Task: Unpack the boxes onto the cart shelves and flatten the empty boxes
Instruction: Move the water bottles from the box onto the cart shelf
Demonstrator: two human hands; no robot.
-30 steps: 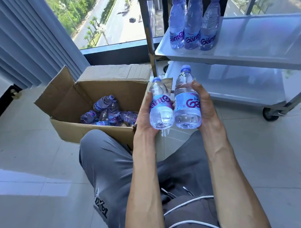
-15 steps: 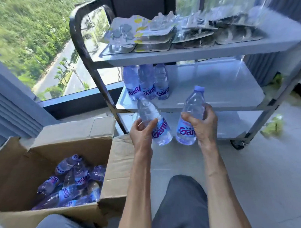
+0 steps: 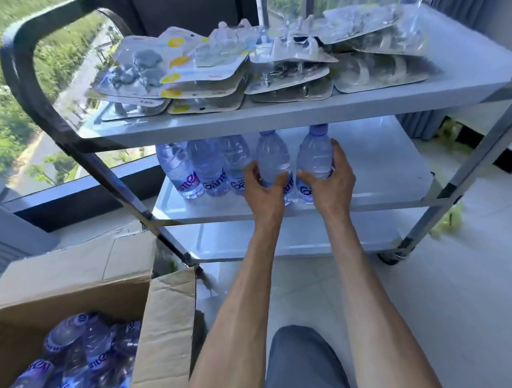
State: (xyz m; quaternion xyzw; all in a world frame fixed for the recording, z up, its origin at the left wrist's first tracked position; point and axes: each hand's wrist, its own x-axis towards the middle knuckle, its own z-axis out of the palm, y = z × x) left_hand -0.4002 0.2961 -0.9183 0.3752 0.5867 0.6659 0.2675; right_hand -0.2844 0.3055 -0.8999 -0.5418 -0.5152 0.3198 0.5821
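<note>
Your left hand (image 3: 265, 190) has its fingers clamped on one water bottle (image 3: 272, 161), and your right hand (image 3: 331, 181) grips a second bottle (image 3: 314, 160) just beside it at 3 o'clock. Both stand upright on the cart's middle shelf (image 3: 378, 166), the left one touching a row of three bottles (image 3: 204, 169) at its 9 o'clock. Blister packs (image 3: 244, 66) cover the top shelf (image 3: 275, 117). At 7 o'clock, the open cardboard box (image 3: 155, 328) on the floor holds more bottles (image 3: 80, 362).
</note>
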